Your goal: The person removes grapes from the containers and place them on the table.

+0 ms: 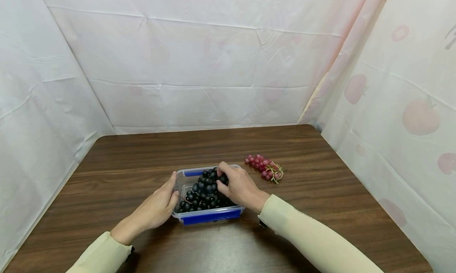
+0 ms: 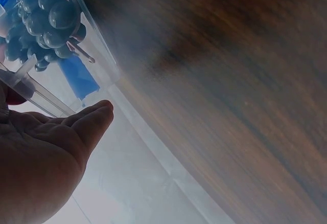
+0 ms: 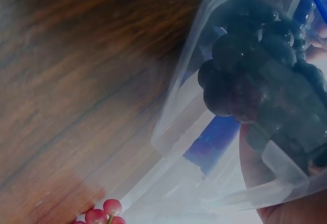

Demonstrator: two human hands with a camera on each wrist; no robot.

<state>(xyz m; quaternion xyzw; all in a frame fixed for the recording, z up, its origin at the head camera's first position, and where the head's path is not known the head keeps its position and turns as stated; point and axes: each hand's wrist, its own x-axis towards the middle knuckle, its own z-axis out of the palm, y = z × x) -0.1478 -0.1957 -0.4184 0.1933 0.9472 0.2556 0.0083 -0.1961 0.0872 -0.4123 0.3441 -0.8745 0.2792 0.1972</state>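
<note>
I'm resting the left hand [image 1: 155, 208], grip loose and fingers straight, against the left side of the clear container [image 1: 211, 217]. With the right hand [image 1: 243, 187], I'm pinching black grapes [image 1: 206, 189] inside it. Red grapes [image 1: 259, 162] are lying nearby on the desk [image 1: 160, 152].

To the right of the right fingers [image 1: 223, 168], near them, a bunch of red grapes [image 1: 259, 162] lies with thin greenish stems [image 1: 274, 172] exposed at its end nearest the person. The dark wood-grained surface [image 1: 142, 150] spreads beneath the fingers. Beyond them hangs a creased whitish back sheet [image 1: 213, 67]; well to their right, a side sheet [image 1: 384, 79] bears faded reddish fruit prints [image 1: 421, 118]; to their left, another pale sheet [image 1: 39, 107] hangs in wrinkles.
</note>
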